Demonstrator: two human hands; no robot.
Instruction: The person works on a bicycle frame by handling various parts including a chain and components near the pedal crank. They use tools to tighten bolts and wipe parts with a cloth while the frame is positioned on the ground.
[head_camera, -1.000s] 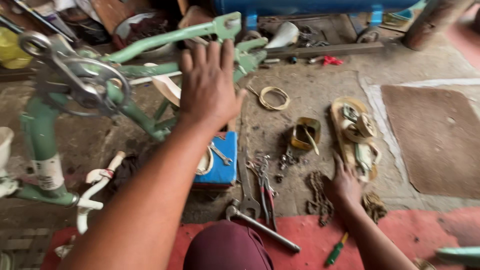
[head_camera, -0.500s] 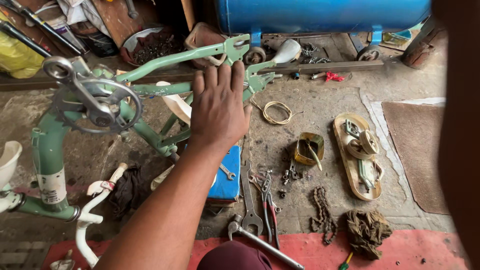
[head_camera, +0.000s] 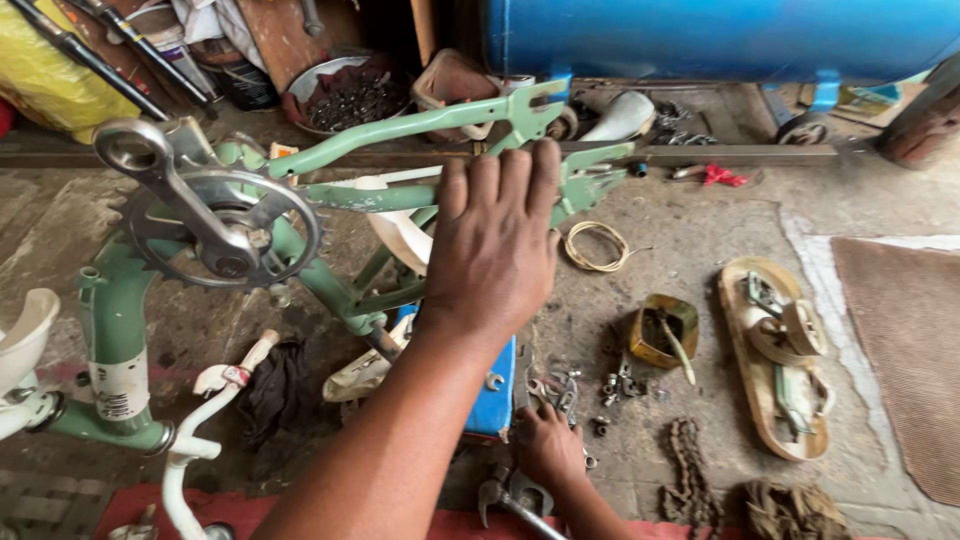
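At the near edge, the right hand rests low on the concrete floor, its fingers curled down among small loose metal nuts and bolts; whether its grip is clamped on any of them cannot be told. Just near of it lies a grey steel wrench. To the right, a rusty length of bicycle chain lies on the floor beside a dirty crumpled rag. Left of the right hand sits a flat blue box, partly under the left forearm. Farther right, an oval wooden tray holds metal parts, and a small brass-coloured tin stands between it and the box.

In the middle, the left hand lies palm down, fingers spread apart and flat, on the rear stays of an upturned pale green metal bicycle frame, pressing on it and not wrapped around any tube. The frame spans the left and centre of the scene. On its left side stands a silver toothed chainring with crank arm. A coil of yellowish wire lies just right of the hand.

Farthest back, a large blue metal tank spans the top.
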